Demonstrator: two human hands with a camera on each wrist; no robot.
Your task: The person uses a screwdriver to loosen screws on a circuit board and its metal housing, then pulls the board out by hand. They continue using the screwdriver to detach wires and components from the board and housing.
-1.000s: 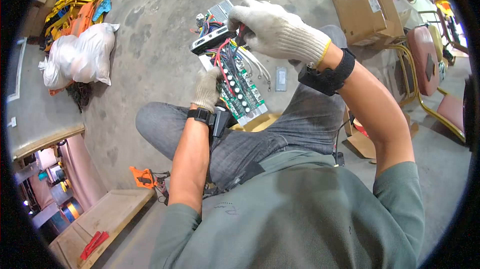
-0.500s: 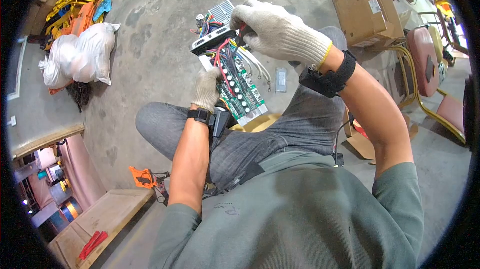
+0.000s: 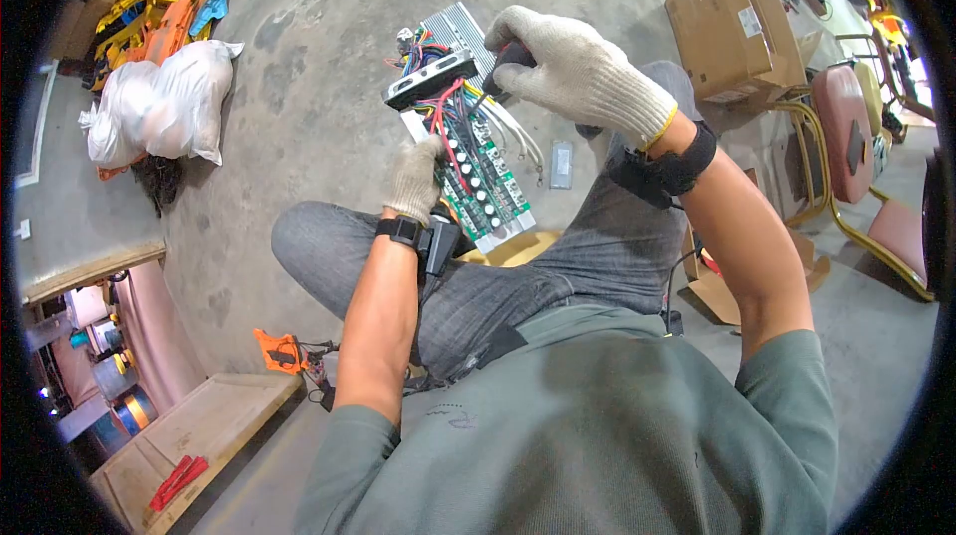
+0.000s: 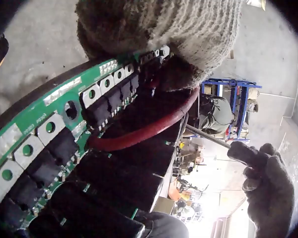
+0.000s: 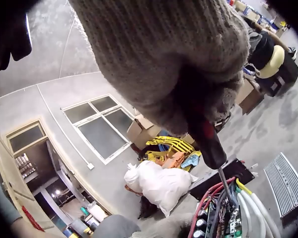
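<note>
My gloved left hand (image 3: 413,180) grips the left edge of a green circuit board (image 3: 485,197) over my lap. In the left wrist view, a thick red wire (image 4: 144,138) arches out of the board near the glove. My gloved right hand (image 3: 588,72) is raised above the board's far end, its fingers curled round the black and red handle of a screwdriver (image 5: 208,144). The screwdriver's thin metal shaft points down among the wires at the board's end. White cables (image 3: 513,134) with ring ends fan out on the right. Beyond lie a black end plate (image 3: 430,79) and a ribbed metal housing (image 3: 463,37).
A small clear rectangular case (image 3: 562,165) lies on the concrete floor by my right leg. White sacks (image 3: 164,102) sit at the left. A cardboard box (image 3: 722,22) and chairs (image 3: 846,127) stand at the right. Red-handled pliers (image 3: 179,481) rest on a wooden panel (image 3: 224,411).
My right hand has shifted slightly right and turned, showing more of the screwdriver handle and the ribbed housing. My left hand keeps its grip on the board.
</note>
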